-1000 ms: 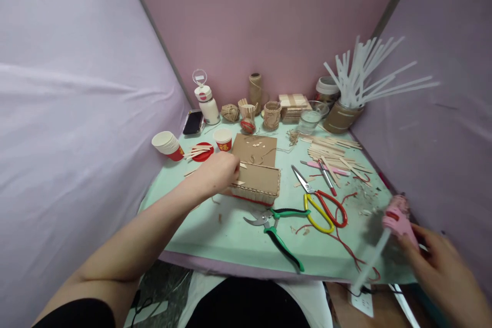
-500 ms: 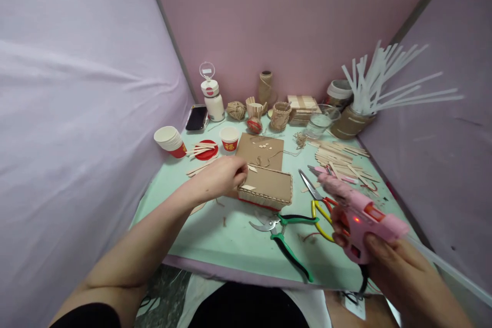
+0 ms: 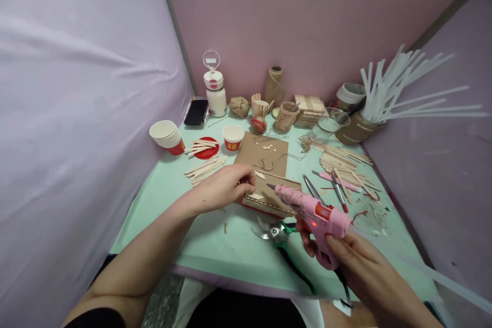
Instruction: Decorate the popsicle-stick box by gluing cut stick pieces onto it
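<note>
My right hand (image 3: 342, 248) grips a pink hot glue gun (image 3: 311, 205), its orange light lit. The gun's nozzle hangs over a low cardboard box (image 3: 265, 207) edged with twine. At the box's left end is my left hand (image 3: 234, 184), fingers bent in a pinch; whatever is between the fingertips is hidden. Two pale slanted wooden pieces lie on the box top near that hand, one a wood piece (image 3: 260, 175) on the far side. Green-handled pruning shears (image 3: 282, 251) rest in front of the box, partly behind the gun.
Behind the box lies a cardboard sheet (image 3: 246, 151) with twine and wood bits. Scissors (image 3: 312, 187), craft sticks (image 3: 338, 159) and a utility knife (image 3: 323, 176) are to the right. Paper cups (image 3: 167, 136), a red lid (image 3: 206, 152) and a white bottle (image 3: 216, 100) stand left.
My right hand has brought the glue gun leftward, its nozzle now over the box. My left hand stays at the box's left end, its fingers slightly shifted. The view has shifted slightly.
</note>
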A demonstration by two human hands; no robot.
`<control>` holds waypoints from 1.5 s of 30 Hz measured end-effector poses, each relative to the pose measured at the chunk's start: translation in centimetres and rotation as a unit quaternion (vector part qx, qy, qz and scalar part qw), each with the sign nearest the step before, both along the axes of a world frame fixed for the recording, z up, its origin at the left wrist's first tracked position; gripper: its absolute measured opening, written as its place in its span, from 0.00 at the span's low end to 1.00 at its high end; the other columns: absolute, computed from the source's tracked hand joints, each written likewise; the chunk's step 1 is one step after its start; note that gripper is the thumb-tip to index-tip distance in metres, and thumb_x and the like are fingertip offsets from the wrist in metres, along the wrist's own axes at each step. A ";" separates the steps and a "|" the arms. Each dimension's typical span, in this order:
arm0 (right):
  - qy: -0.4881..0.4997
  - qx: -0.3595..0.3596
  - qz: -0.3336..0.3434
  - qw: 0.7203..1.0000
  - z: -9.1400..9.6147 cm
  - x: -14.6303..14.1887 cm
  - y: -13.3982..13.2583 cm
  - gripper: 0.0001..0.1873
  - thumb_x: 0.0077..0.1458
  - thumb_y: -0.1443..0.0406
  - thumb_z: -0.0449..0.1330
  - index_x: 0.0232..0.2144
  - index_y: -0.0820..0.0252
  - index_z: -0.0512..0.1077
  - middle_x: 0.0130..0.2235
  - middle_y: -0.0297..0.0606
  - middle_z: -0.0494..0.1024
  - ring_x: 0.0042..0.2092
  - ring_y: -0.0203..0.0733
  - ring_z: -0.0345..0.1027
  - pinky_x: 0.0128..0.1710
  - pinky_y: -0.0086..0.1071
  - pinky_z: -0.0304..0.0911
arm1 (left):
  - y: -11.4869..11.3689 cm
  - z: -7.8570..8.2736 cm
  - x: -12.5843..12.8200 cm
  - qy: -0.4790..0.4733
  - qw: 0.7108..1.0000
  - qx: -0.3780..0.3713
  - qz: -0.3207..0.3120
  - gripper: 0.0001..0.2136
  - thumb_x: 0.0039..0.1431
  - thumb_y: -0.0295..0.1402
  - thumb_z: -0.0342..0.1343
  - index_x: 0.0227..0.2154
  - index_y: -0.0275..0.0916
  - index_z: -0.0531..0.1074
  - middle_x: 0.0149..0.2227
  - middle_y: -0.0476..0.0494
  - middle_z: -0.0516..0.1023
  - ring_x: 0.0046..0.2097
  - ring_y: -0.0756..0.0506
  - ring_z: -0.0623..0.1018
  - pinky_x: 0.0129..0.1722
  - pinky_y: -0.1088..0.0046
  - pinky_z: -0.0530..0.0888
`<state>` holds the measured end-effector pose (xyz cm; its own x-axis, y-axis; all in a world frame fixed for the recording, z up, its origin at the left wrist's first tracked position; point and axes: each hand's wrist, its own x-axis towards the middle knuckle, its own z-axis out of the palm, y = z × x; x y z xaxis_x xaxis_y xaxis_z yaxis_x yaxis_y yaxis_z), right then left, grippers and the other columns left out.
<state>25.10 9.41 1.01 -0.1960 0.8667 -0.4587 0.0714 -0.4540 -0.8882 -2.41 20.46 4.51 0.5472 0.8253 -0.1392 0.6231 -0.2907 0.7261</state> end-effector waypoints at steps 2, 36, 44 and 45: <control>-0.007 0.013 0.018 1.000 0.4 -0.3 0.2 0.24 0.55 0.45 0.60 0.42 0.56 0.79 0.39 0.44 0.80 0.40 0.45 0.73 0.41 0.36 0.70 | 0.1 -0.5 -0.2 -0.031 0.999 -0.032 0.007 0.03 0.56 0.29 0.51 0.30 0.39 0.70 0.29 0.51 0.74 0.32 0.49 0.71 0.31 0.74 0.65; -0.271 0.055 0.062 0.959 4.9 -3.8 3.0 0.28 0.56 0.42 0.52 0.25 0.55 0.77 0.27 0.38 0.78 0.28 0.40 0.68 0.29 0.31 0.68 | 0.7 -5.9 -1.5 -0.376 0.890 -0.232 0.110 0.07 0.51 0.33 0.61 0.28 0.35 0.70 0.29 0.50 0.71 0.33 0.52 0.68 0.36 0.74 0.64; -0.283 0.067 0.084 0.953 4.5 -2.9 3.0 0.29 0.56 0.40 0.51 0.26 0.54 0.78 0.29 0.39 0.79 0.29 0.39 0.71 0.28 0.27 0.71 | 0.8 -6.2 -1.6 -0.378 0.888 -0.243 0.102 0.07 0.51 0.33 0.61 0.28 0.36 0.70 0.29 0.51 0.72 0.33 0.52 0.69 0.36 0.74 0.64; -0.284 0.064 0.086 0.953 4.4 -2.8 3.0 0.29 0.56 0.40 0.51 0.27 0.54 0.79 0.30 0.39 0.80 0.29 0.40 0.72 0.28 0.26 0.71 | 0.7 -6.1 -1.6 -0.376 0.888 -0.243 0.104 0.07 0.51 0.34 0.61 0.28 0.36 0.70 0.29 0.51 0.72 0.33 0.52 0.69 0.36 0.74 0.64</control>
<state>22.34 12.42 5.46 -0.0913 0.9000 -0.4262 0.6201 -0.2834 -0.7315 -4.06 21.21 -1.63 0.4796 0.8617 -0.1655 -0.0884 0.2351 0.9679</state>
